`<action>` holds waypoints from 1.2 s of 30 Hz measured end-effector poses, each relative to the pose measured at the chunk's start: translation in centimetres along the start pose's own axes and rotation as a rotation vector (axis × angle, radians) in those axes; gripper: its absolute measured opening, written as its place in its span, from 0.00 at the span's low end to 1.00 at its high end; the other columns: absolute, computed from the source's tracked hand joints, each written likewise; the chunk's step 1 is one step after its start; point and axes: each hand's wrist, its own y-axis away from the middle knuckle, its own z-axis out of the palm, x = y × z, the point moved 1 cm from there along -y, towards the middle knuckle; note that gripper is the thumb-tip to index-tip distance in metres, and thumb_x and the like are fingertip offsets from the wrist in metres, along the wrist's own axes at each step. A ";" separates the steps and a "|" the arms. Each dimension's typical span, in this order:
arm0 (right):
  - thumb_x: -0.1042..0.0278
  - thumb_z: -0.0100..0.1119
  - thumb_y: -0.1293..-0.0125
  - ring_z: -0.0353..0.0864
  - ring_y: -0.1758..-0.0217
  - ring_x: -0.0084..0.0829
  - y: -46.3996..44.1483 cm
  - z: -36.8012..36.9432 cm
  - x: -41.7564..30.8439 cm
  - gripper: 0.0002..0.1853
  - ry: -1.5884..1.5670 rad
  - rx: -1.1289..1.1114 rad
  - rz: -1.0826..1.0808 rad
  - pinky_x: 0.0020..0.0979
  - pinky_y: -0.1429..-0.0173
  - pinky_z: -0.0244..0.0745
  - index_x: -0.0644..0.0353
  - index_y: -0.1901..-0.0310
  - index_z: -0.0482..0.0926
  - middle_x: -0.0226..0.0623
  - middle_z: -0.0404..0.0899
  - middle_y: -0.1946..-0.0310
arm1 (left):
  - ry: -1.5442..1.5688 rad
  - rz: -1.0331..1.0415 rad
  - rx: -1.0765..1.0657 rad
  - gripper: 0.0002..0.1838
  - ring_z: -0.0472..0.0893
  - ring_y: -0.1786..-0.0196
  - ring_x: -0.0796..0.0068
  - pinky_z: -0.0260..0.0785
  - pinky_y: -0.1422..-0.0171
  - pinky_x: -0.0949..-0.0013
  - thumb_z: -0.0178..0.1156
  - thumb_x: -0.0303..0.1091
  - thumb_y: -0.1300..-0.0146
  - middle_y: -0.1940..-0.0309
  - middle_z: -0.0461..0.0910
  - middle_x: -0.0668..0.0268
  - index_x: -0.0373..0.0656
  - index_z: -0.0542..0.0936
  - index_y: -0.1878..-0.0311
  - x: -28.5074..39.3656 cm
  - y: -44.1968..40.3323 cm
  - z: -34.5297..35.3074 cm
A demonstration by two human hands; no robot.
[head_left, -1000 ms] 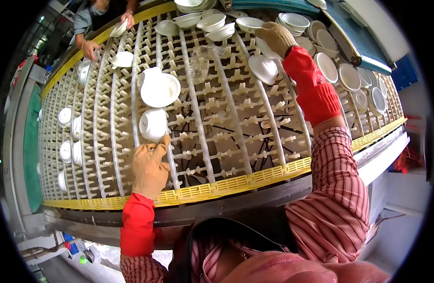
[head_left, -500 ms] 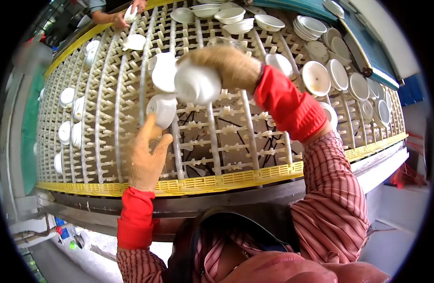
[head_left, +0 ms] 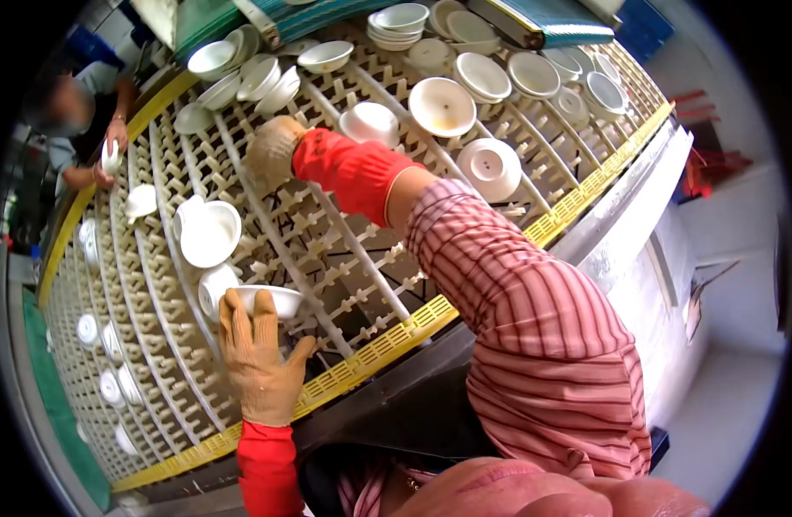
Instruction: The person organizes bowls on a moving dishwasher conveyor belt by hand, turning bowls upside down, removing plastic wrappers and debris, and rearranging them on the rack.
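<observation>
My left hand [head_left: 262, 366], in a tan knit glove with a red cuff, has its fingers stretched out and thumb apart. Its fingertips rest against a white bowl [head_left: 275, 299] standing tilted among the conveyor's pegs. Just behind that bowl is another white bowl [head_left: 216, 289], and a larger white bowl [head_left: 211, 234] sits farther up. My right hand [head_left: 275, 153], gloved the same way, reaches over the pegs below a group of white bowls [head_left: 260, 79]. Its fingers are blurred and partly hidden, and no bowl shows in it.
The pegged conveyor [head_left: 327, 250] has a yellow edge strip [head_left: 404, 332]. Stacked bowls [head_left: 397, 26] and loose bowls [head_left: 442, 108] lie on its right part. Across it, a co-worker's hand [head_left: 116, 136] holds a small white dish [head_left: 111, 158].
The white bowl in my right hand has left it, and a tilted bowl now stands at my left fingertips. My right hand has moved toward the far bowls. The view has turned.
</observation>
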 end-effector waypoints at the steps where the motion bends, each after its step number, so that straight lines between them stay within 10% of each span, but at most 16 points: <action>1: 0.41 0.66 0.26 0.91 0.34 0.45 2.6 -1.6 -0.8 0.28 -0.054 0.005 0.050 0.47 0.35 0.88 0.44 0.32 0.90 0.37 0.91 0.34 | -0.021 -0.013 0.004 0.49 0.69 0.19 0.27 0.65 0.15 0.38 0.84 0.35 0.47 0.20 0.69 0.33 0.34 0.75 0.20 -0.2 0.4 0.2; 8: 0.61 0.69 0.36 0.96 0.57 0.41 8.4 2.1 1.9 0.17 -0.431 0.374 0.065 0.41 0.51 0.89 0.52 0.48 0.94 0.40 0.95 0.59 | 0.065 -0.148 -0.165 0.52 0.70 0.17 0.34 0.61 0.11 0.47 0.80 0.30 0.40 0.22 0.75 0.38 0.31 0.66 0.14 -0.9 1.0 1.2; 14: 0.57 0.75 0.35 0.92 0.57 0.36 26.5 -0.6 4.6 0.21 -0.990 0.388 0.317 0.36 0.48 0.86 0.58 0.43 0.93 0.40 0.94 0.60 | 0.055 -0.115 -0.071 0.48 0.75 0.22 0.37 0.67 0.16 0.46 0.81 0.36 0.39 0.26 0.79 0.40 0.32 0.71 0.18 -1.1 1.4 1.4; 18: 0.62 0.89 0.45 0.89 0.55 0.26 38.3 2.0 8.4 0.33 -1.014 0.773 0.509 0.31 0.49 0.85 0.59 0.37 0.91 0.34 0.94 0.53 | 0.059 -0.081 -0.017 0.45 0.78 0.25 0.38 0.70 0.18 0.48 0.81 0.35 0.38 0.27 0.79 0.40 0.31 0.73 0.20 -1.0 1.5 1.3; 22: 0.66 0.81 0.33 0.88 0.52 0.26 53.9 4.4 8.8 0.22 -0.957 1.289 0.625 0.30 0.42 0.83 0.57 0.38 0.91 0.33 0.93 0.50 | 0.041 -0.030 0.023 0.47 0.77 0.23 0.39 0.69 0.18 0.45 0.82 0.40 0.39 0.27 0.80 0.40 0.31 0.73 0.20 -1.9 1.8 2.1; 26: 0.75 0.64 0.22 0.91 0.42 0.43 71.2 14.9 10.2 0.22 0.520 0.924 1.092 0.39 0.35 0.86 0.53 0.30 0.86 0.39 0.92 0.44 | -0.007 0.003 0.039 0.46 0.77 0.23 0.40 0.69 0.17 0.45 0.82 0.41 0.40 0.27 0.81 0.42 0.32 0.75 0.21 -1.7 1.7 2.3; 29: 0.46 0.61 0.17 0.91 0.49 0.39 76.8 21.2 7.6 0.25 -0.575 1.231 1.721 0.39 0.43 0.82 0.62 0.39 0.89 0.45 0.92 0.55 | -0.039 0.050 0.030 0.45 0.77 0.23 0.41 0.69 0.17 0.46 0.82 0.41 0.40 0.27 0.81 0.42 0.33 0.76 0.21 -1.9 1.5 2.7; 31: 0.40 0.68 0.26 0.92 0.46 0.48 79.4 27.7 6.8 0.32 -0.536 0.661 1.746 0.45 0.39 0.81 0.67 0.41 0.88 0.54 0.92 0.50 | -0.052 0.055 0.019 0.45 0.77 0.23 0.41 0.69 0.17 0.46 0.82 0.41 0.39 0.27 0.80 0.42 0.35 0.75 0.21 -1.7 1.5 2.7; 33: 0.37 0.73 0.34 0.80 0.22 0.60 78.5 30.2 3.0 0.45 -0.544 0.135 1.692 0.48 0.19 0.74 0.64 0.25 0.79 0.64 0.81 0.27 | -0.061 0.053 0.021 0.45 0.77 0.22 0.40 0.68 0.17 0.45 0.81 0.41 0.38 0.26 0.80 0.42 0.38 0.75 0.20 -1.9 1.6 3.2; 36: 0.33 0.68 0.30 0.78 0.19 0.55 76.7 29.6 0.7 0.48 -0.453 0.261 1.782 0.45 0.15 0.71 0.63 0.20 0.75 0.60 0.80 0.25 | -0.037 0.030 0.012 0.44 0.76 0.21 0.41 0.68 0.16 0.46 0.80 0.43 0.36 0.25 0.79 0.43 0.39 0.75 0.20 -2.5 1.7 3.7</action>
